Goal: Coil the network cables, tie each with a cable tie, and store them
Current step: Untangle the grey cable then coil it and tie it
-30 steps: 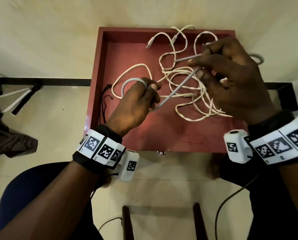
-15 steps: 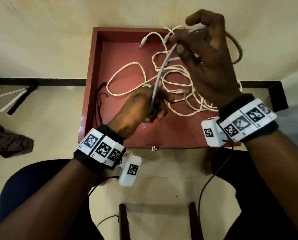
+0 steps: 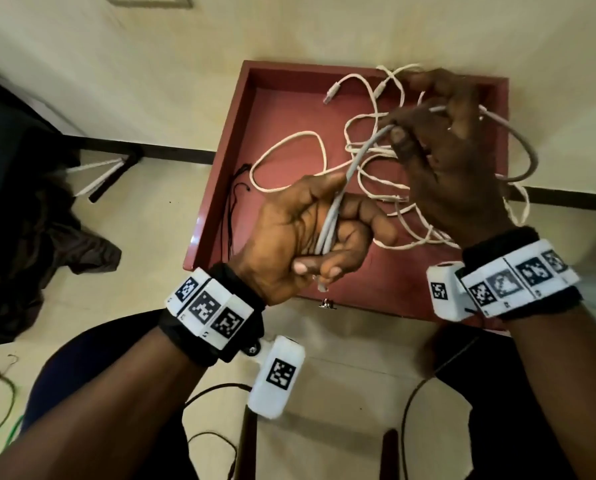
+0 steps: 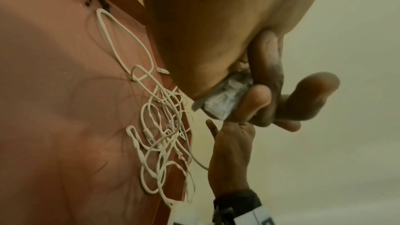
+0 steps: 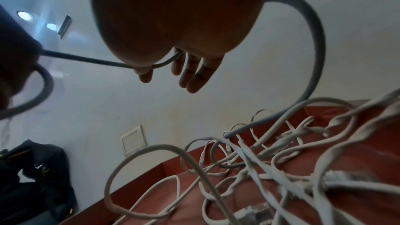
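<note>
the grey network cable (image 3: 338, 202) is held above the red tray (image 3: 220, 174), between the two hands. in the head view the left hand (image 3: 310, 233) is seen at about 6 o'clock of the tray, with its fingers curled round two or three strands of the cable; a clear plug (image 4: 227, 98) is pinched at the fingertips in the left wrist view. from there the cable rises toward 1 o'clock to the right hand (image 3: 452, 161), where it is pinched between thumb and forefinger while the other fingers are left straight and apart. past that hand a wide loop (image 3: 528, 157) swings out to 3 o'clock and falls back into the tray.

the white cables (image 3: 376, 168) lie tangled on the tray floor, from the centre to 2 o'clock, not yet coiled. thin black ties (image 3: 235, 188) are seen at 9 o'clock by the tray wall, but it cannot be told exactly what they are.

the cable is judged to be light and springy: the loops will probably open again if the grip is loosened. the jacket looks smooth, so it may slide through the fingers. the best hold is thought to be on the gathered strands, near the plug, and not on the plug's small clip, which may be fragile.
</note>
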